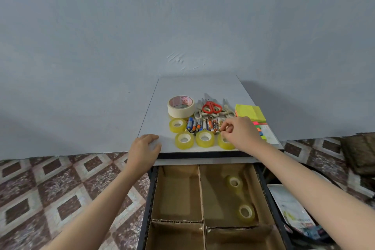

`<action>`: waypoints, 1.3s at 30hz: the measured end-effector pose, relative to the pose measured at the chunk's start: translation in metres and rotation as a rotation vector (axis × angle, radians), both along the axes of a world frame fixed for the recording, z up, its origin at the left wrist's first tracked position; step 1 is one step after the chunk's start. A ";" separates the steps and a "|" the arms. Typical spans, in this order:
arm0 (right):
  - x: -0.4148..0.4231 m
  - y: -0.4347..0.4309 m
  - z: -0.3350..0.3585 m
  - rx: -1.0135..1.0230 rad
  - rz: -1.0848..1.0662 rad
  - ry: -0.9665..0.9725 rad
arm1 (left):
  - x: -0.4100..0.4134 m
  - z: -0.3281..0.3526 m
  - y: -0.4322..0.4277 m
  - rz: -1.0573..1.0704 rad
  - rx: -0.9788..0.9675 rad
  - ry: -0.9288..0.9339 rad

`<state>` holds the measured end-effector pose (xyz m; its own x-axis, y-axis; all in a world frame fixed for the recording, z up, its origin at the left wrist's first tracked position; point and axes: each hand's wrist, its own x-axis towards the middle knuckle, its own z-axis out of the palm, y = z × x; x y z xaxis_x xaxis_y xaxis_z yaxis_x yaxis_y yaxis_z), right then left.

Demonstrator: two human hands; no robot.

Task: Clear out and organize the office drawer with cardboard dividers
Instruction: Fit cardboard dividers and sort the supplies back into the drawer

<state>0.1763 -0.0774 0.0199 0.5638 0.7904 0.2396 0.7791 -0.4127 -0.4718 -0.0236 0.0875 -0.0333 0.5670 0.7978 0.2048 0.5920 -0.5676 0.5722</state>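
We are partway through. The drawer (156,199) is standing open with its cardboard dividers (200,189) already fitted, and only 2 clear tape rolls (234,182) are lying in it, both in the rear right compartment. The other compartments in view are showing bare cardboard. Most of the sorting is still waiting on the cabinet top (194,87): a masking tape roll (180,105), several pairs of scissors (211,106), a stack of sticky notes (249,111), a row of batteries (200,125) and 4 more yellowish tape rolls (184,140) along the front edge. By our reckoning all of these are yet to go into compartments.

Our left hand (144,148) is resting on the top's front left corner, fingers relaxed and lying on the surface, holding nothing. Our right hand (241,134) is reaching over the rightmost of the 4 rolls, its fingertips (224,131) drawn together in a pinch at the right end of the battery row. They are touching what looks like the end battery (217,130), though we cannot tell whether it is lifted off the top.
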 end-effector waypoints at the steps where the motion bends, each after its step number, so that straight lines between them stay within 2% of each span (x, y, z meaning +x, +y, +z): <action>1: 0.003 0.002 -0.001 -0.005 -0.012 0.004 | 0.000 -0.004 0.001 -0.009 0.021 0.013; 6: 0.023 0.012 0.000 -0.003 -0.097 0.036 | 0.009 -0.010 0.005 -0.017 0.035 -0.022; 11: 0.039 0.025 0.002 -0.039 -0.087 0.052 | 0.034 0.005 0.009 -0.019 0.052 -0.079; 17: 0.048 0.037 0.009 -0.199 0.038 0.053 | 0.067 0.030 0.021 -0.223 0.107 0.086; 24: 0.052 0.046 0.004 -0.285 0.127 0.095 | 0.088 0.049 0.020 -0.325 0.070 0.263; 31: 0.055 0.047 0.000 -0.279 0.144 0.113 | 0.098 0.047 0.015 -0.388 0.069 0.339; 39: 0.058 0.047 -0.002 -0.274 0.158 0.133 | 0.102 0.043 0.017 -0.398 0.064 0.316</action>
<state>0.2338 -0.0302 0.0178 0.4416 0.8951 -0.0614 0.7825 -0.4177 -0.4618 0.0786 0.1044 0.0101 0.8667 0.4985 0.0163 0.4607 -0.8127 0.3568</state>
